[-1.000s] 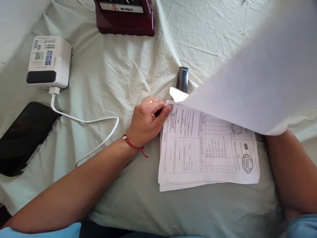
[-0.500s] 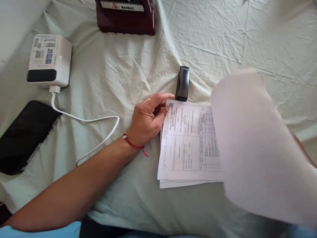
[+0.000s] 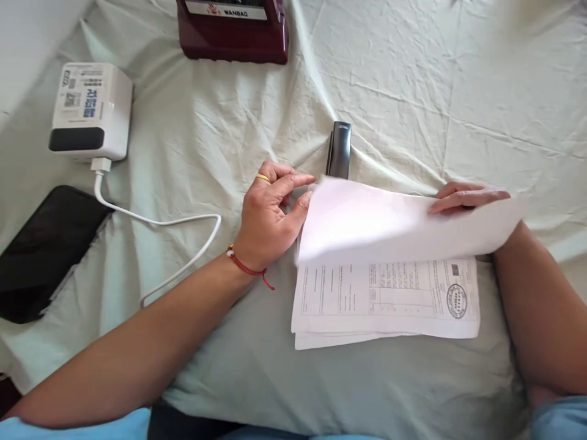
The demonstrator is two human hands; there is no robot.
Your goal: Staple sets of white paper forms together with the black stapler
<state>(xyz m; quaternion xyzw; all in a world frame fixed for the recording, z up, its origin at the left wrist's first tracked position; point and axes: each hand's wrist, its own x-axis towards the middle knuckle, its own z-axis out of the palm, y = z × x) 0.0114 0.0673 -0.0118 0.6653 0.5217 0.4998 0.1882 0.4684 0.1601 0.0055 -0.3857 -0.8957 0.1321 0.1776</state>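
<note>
A stack of printed forms (image 3: 385, 299) lies on the pale green cloth in front of me. My right hand (image 3: 463, 197) holds a blank white sheet (image 3: 394, 223) by its far right edge, low over the upper half of the stack. My left hand (image 3: 273, 211) rests at the stack's upper left corner, fingers spread, thumb touching the sheet's left edge. It wears a gold ring, with a red cord on the wrist. A black stapler (image 3: 339, 150) lies just beyond the papers.
A white power bank (image 3: 89, 113) with a white cable (image 3: 156, 223) sits at the far left, a black phone (image 3: 43, 250) below it. A dark red device (image 3: 232, 30) stands at the top edge. The cloth (image 3: 413, 79) is wrinkled.
The white sheet came down from high at the right and now lies low over the stack. My left hand's fingers have opened and lifted off the stack's corner.
</note>
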